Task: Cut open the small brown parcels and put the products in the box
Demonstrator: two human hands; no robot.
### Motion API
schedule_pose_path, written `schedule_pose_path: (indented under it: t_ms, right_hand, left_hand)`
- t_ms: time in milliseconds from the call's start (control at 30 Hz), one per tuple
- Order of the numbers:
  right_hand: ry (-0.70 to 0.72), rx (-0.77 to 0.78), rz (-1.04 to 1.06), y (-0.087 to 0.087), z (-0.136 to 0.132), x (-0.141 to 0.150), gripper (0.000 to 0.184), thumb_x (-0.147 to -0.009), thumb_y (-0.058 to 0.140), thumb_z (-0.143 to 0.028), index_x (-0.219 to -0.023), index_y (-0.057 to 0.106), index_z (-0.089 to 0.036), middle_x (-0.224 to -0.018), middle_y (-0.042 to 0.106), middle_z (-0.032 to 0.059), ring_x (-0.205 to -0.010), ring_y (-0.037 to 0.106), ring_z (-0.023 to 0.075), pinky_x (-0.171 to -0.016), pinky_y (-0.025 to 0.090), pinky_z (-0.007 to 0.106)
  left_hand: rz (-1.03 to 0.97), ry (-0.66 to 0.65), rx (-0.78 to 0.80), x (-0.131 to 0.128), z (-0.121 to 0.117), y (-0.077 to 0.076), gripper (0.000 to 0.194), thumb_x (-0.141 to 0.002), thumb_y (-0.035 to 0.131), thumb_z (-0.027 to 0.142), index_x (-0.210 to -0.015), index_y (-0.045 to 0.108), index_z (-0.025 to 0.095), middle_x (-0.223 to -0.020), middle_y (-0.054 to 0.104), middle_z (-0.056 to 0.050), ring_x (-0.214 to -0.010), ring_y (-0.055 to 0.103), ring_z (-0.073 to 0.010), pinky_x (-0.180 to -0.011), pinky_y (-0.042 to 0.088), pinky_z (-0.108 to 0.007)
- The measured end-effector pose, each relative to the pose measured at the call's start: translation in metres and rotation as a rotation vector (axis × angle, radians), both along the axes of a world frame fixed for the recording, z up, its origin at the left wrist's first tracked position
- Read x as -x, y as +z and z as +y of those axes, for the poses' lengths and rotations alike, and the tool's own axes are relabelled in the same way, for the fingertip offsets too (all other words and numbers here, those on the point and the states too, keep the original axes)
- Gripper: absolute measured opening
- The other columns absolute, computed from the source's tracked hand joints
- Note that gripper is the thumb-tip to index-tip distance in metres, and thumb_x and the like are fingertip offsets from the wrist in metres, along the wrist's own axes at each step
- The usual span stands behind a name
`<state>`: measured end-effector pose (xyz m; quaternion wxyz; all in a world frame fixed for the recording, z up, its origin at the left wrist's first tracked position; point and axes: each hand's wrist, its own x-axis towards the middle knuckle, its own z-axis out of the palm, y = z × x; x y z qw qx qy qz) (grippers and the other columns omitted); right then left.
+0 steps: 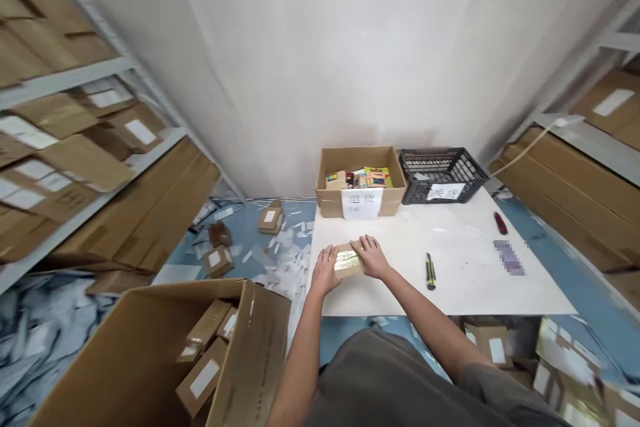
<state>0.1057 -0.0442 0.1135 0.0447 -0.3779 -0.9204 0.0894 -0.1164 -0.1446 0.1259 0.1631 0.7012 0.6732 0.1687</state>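
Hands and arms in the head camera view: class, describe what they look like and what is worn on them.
Both the left hand and the right hand are without gloves, and no watch or bracelet shows at either wrist. The forearms are uncovered. The right arm's sleeve is short, plain and dark grey, matching the top. Any rings would be too small to tell.

The small box [347, 261] is of brown cardboard, closed, with a shiny clear tape along its upper face, and it is held flat and slightly turned between the left hand [325, 271] and the right hand [371, 257], at the left part of the white table [465, 287].
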Motion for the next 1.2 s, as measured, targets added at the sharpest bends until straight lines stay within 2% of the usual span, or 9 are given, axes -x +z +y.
schedule_pose_path:
  t_ms: [133,300,433,533,667,800,933,1033,1200]
  right_hand:
    - [-0.248,0.106,-0.109,-0.044,0.004,-0.093,0.116,-0.072,0.079,-0.025,-0.168,0.014,-0.029,-0.166,0.027,0.0182,-0.154,0.016,0.0411,-0.121,0.008,0.055]
    - [-0.515,0.248,-0.162,-0.086,-0.014,-0.133,0.119,-0.07,0.084,-0.049,-0.167,0.019,-0.029,-0.166,0.027,0.0197,-0.15,0.02,0.0432,-0.118,0.011,0.057]
    - [-0.638,0.263,-0.091,-0.087,-0.003,-0.12,0.108,-0.079,0.075,-0.06,-0.166,0.022,-0.027,-0.159,0.037,0.0222,-0.143,0.03,0.0437,-0.115,0.016,0.061]
    - [-0.718,0.378,-0.012,-0.08,0.014,-0.105,0.089,-0.092,0.054,-0.068,-0.164,0.029,-0.023,-0.146,0.05,0.0246,-0.134,0.041,0.0431,-0.108,0.028,0.063]
    - [-0.463,0.542,0.064,-0.081,0.016,-0.112,0.086,-0.086,0.066,-0.056,-0.161,0.038,-0.024,-0.147,0.053,0.0192,-0.132,0.048,0.0379,-0.106,0.04,0.05]
    - [-0.331,0.627,0.163,-0.095,-0.01,-0.137,0.106,-0.076,0.077,-0.028,-0.167,0.022,-0.027,-0.163,0.039,0.0145,-0.142,0.046,0.0324,-0.111,0.042,0.042]
    - [-0.417,0.564,0.208,-0.104,-0.031,-0.14,0.092,-0.086,0.065,-0.016,-0.167,0.023,-0.031,-0.165,0.039,0.009,-0.149,0.041,0.0269,-0.114,0.042,0.042]
    - [-0.465,0.523,0.232,-0.099,-0.032,-0.128,0.082,-0.088,0.062,-0.014,-0.164,0.033,-0.03,-0.162,0.046,0.0064,-0.148,0.044,0.0238,-0.115,0.043,0.04]
    - [-0.491,0.442,0.341,-0.063,-0.006,-0.115,0.065,-0.093,0.062,-0.022,-0.156,0.048,-0.031,-0.149,0.061,0.0046,-0.137,0.057,0.0247,-0.113,0.047,0.04]
  left_hand:
    - [0.016,-0.067,0.2,-0.09,0.049,-0.029,0.111,-0.064,0.078,0.008,-0.162,0.029,0.028,-0.172,0.022,-0.011,-0.158,0.018,-0.0379,-0.123,0.033,-0.048]
    - [0.007,0.072,0.385,-0.139,0.048,-0.058,0.104,-0.073,0.07,0.007,-0.163,0.025,0.029,-0.176,0.007,-0.009,-0.16,0.012,-0.0377,-0.119,0.039,-0.047]
    - [-0.075,0.11,0.332,-0.143,0.027,-0.073,0.099,-0.078,0.07,0.014,-0.164,0.023,0.027,-0.173,0.02,-0.013,-0.158,0.022,-0.032,-0.124,0.031,-0.045]
    - [-0.169,0.156,0.341,-0.144,0.017,-0.079,0.105,-0.077,0.077,0.022,-0.165,0.019,0.027,-0.173,0.019,-0.015,-0.157,0.028,-0.0326,-0.12,0.037,-0.046]
    - [-0.271,0.102,0.431,-0.151,0.02,-0.086,0.121,-0.068,0.088,0.028,-0.166,0.017,0.029,-0.175,0.002,-0.016,-0.153,0.036,-0.0363,-0.112,0.046,-0.042]
    - [-0.371,0.074,0.437,-0.156,0.031,-0.098,0.118,-0.069,0.087,0.024,-0.166,0.02,0.029,-0.174,-0.014,-0.016,-0.144,0.048,-0.0389,-0.11,0.049,-0.044]
    - [-0.496,0.037,0.296,-0.152,0.036,-0.112,0.093,-0.08,0.071,0.017,-0.163,0.03,0.028,-0.174,0.018,-0.007,-0.156,0.032,-0.0303,-0.122,0.038,-0.047]
    - [-0.538,0.019,0.274,-0.143,0.038,-0.117,0.085,-0.081,0.063,0.013,-0.161,0.036,0.024,-0.167,0.038,-0.005,-0.158,0.024,-0.0252,-0.128,0.029,-0.047]
    - [-0.672,0.06,0.233,-0.117,0.062,-0.101,0.077,-0.086,0.06,0.024,-0.16,0.039,0.026,-0.16,0.05,-0.005,-0.143,0.053,-0.0251,-0.117,0.047,-0.044]
